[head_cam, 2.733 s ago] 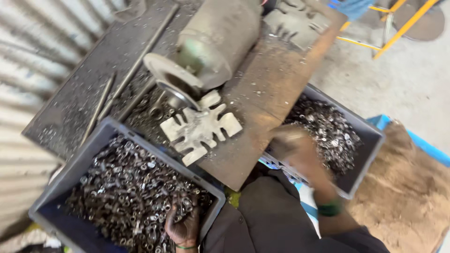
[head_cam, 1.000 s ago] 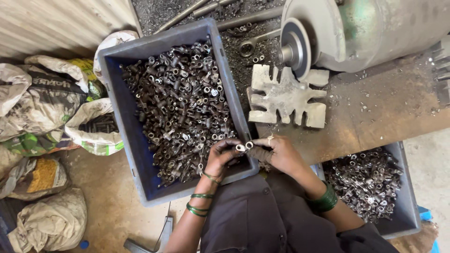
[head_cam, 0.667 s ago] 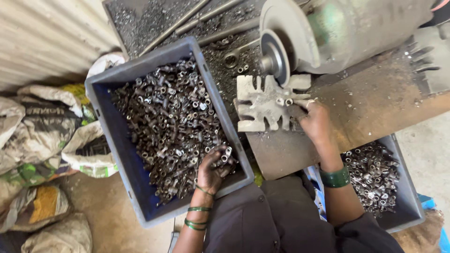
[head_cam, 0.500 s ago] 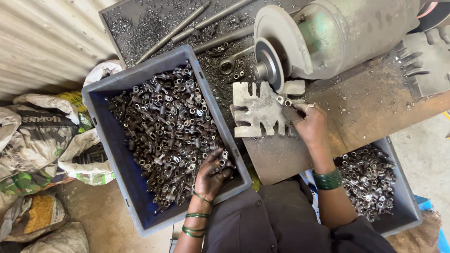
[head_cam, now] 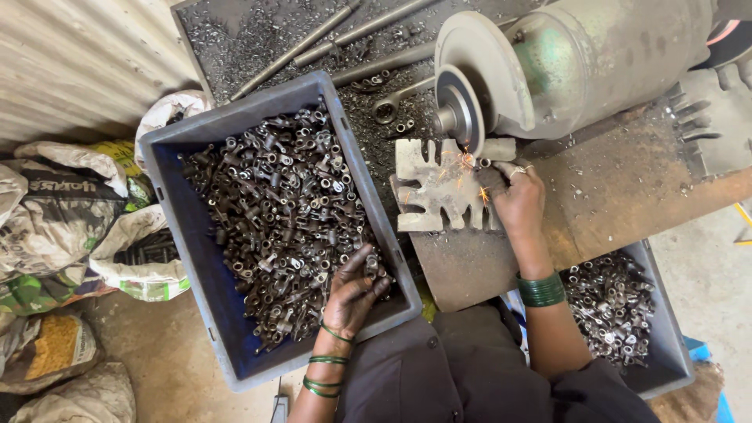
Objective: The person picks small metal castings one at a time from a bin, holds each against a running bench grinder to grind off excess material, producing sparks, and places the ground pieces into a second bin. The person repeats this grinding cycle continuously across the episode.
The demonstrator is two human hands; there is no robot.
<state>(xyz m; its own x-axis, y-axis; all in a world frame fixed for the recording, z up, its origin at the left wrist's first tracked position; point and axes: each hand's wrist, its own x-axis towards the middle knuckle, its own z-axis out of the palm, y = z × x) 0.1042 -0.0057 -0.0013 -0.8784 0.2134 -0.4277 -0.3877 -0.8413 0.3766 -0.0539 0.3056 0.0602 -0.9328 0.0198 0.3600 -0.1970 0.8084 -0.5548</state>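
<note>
Our right hand (head_cam: 517, 200) pinches a small part against the grinding wheel (head_cam: 462, 106), sparks flying over the slotted rest (head_cam: 439, 188) on the bench (head_cam: 619, 188); the part itself is too small to make out; the wheel lies just up and left of that hand; our left hand (head_cam: 352, 294) sits well apart, fingers curled into the loose metal pieces (head_cam: 274, 211) in the blue bin (head_cam: 188, 235), grasping some; a 2nd bin (head_cam: 666, 329) lies below right.
</note>
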